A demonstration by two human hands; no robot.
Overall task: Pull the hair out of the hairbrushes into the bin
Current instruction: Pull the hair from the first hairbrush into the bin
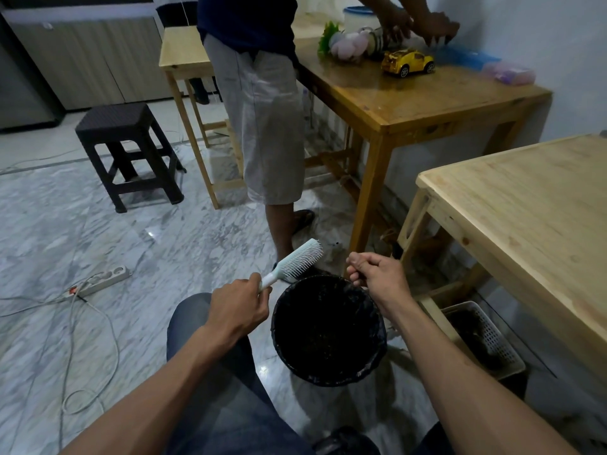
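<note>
Left hand (238,308) grip curled round hairbrush (294,262) handle, head angled up-right, right hand (377,274) fingertips pinched over bin (328,330)

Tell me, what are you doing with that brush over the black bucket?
A person is cleaning a hairbrush. The left hand grips its handle and holds it by the rim of the black bin. The right hand hovers over the bin with fingers pinched together; whether it holds hair is too small to tell. Another person stands at the brown table behind.
</note>
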